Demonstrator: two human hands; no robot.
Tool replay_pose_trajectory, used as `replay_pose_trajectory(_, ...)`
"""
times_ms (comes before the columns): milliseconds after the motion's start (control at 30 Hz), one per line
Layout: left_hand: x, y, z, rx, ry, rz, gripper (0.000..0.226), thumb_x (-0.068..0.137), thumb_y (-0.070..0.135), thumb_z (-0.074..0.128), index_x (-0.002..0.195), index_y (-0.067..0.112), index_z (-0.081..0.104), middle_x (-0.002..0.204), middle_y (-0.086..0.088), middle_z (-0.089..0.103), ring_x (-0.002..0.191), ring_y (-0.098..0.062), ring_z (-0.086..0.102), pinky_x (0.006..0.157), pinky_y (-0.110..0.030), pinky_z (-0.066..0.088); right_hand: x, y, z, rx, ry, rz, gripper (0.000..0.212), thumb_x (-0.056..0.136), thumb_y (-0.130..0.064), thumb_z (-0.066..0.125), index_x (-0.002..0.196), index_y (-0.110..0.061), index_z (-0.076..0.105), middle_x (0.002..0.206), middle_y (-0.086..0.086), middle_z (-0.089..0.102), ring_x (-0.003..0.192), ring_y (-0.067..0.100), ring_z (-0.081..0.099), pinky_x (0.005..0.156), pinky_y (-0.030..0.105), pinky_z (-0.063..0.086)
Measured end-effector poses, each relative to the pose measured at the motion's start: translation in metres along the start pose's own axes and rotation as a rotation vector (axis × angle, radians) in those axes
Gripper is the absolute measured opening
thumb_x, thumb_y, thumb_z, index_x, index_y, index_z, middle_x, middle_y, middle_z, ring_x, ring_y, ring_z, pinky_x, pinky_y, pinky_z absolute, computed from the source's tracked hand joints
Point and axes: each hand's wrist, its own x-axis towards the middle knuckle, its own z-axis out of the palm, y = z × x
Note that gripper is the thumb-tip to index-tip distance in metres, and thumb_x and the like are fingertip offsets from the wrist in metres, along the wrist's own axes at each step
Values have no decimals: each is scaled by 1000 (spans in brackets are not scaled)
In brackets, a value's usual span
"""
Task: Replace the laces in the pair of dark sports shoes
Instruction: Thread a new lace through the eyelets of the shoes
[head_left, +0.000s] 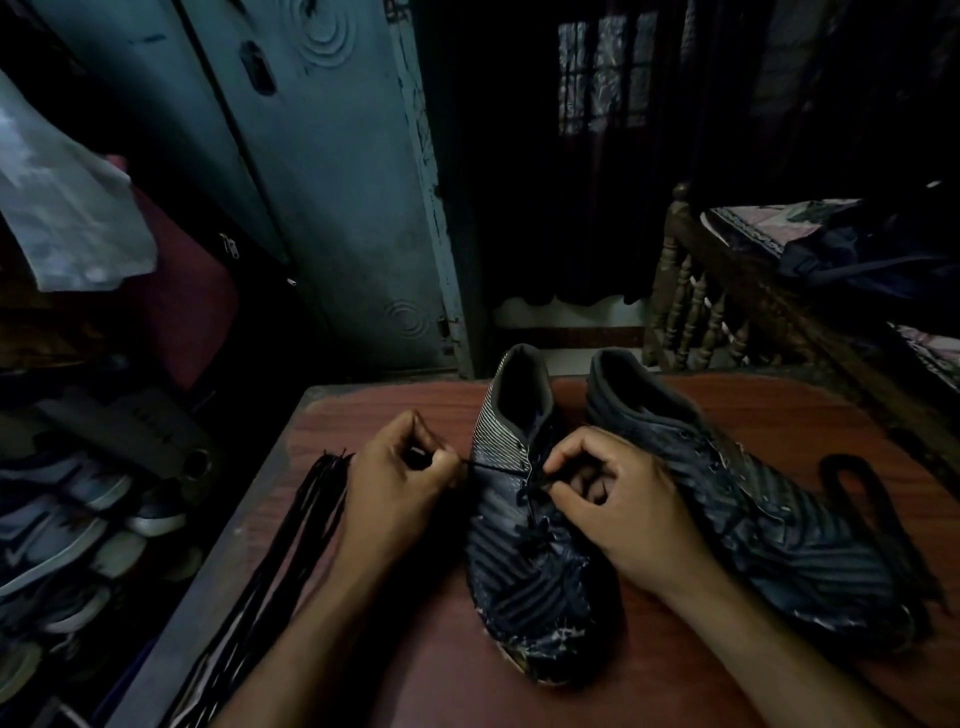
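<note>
Two dark shoes sit side by side on a red-brown wooden table (675, 686); the left shoe (524, 545) still has a thin dark lace (535, 519) crossing its front, and it looks as if that lace is partly done, though I cannot tell if it is going in or coming out; the right shoe (753, 519) shows bare lace holes, so it still needs a lace. The left hand (400, 488) has its fingers curled, pinching one end of the lace just beside the shoe; the right hand (618, 509) rests on the shoe, its fingers pinching the lace near the holes. A bunch of long thin laces (291, 545) lies flat on the table's left side; a thick flat lace (878, 519) loops to the right of the right shoe. The shoes look soft and stripy, with a scuffed toe; the table looks smooth.
</note>
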Motion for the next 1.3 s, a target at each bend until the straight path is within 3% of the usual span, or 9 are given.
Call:
replay_pose_trajectory(133,1,2,-2,60,-107,69,23,84,2,65,85,25,63,80,9,70,74,-8,67,69,-32,55,0,-1,1,17,0,-5,25,80,-6,78,81,-28,65,74,-7,59,58,13,54,53,14,39)
replay_pose_trajectory(267,-1,4,0,127,-330,337,29,94,21,59,114,36,73,102,14,63,103,-10,62,88,-21,48,0,-2,0,12,1,-8,23,80,-7,77,81,-27,67,76,-9,60,59,12,54,54,15,40)
replay_pose_trajectory(400,4,-6,3,302,-410,404,20,99,44,58,115,43,71,105,20,61,103,-7,58,88,-41,49,1,-1,-1,33,-8,-19,23,81,-5,76,81,-28,70,81,-9,62,63,14,58,55,23,44)
replay_pose_trajectory(500,3,-9,5,310,-452,427,23,98,51,56,115,42,68,107,23,59,103,-7,56,87,-44,48,1,1,-1,62,-32,-41,26,80,-2,77,80,-28,72,86,-10,64,72,15,63,60,17,43)
replay_pose_trajectory(567,1,-8,10,285,-464,409,25,99,52,52,113,41,69,105,23,59,103,-7,55,88,-43,47,1,2,-3,79,-42,-52,25,80,-3,76,81,-28,72,88,-10,65,75,16,63,61,19,44)
replay_pose_trajectory(767,-3,-5,17,9,-493,247,15,97,37,62,103,32,74,104,12,67,107,-15,61,96,-46,49,1,5,-1,139,-8,-47,12,76,-20,70,82,-30,69,85,-6,67,69,22,63,65,50,54)
replay_pose_trajectory(967,-6,0,17,-336,-572,-18,13,97,20,66,95,14,77,94,-7,77,88,-16,67,83,-39,51,-1,4,-1,139,-62,-48,9,77,-27,68,84,-32,69,84,-3,69,75,28,65,66,54,53)
replay_pose_trajectory(1067,-7,0,16,-355,-579,-30,12,93,20,69,96,14,79,96,-11,78,89,-17,69,84,-39,53,0,5,-2,153,-68,-42,8,76,-29,67,84,-32,70,83,-3,70,75,30,66,65,54,53)
replay_pose_trajectory(1300,-2,-5,13,117,-460,386,12,101,17,62,103,25,71,101,14,70,98,-8,67,86,-34,54,0,3,-1,154,-56,-81,25,78,-3,74,84,-26,66,87,-4,59,66,19,59,59,39,51)
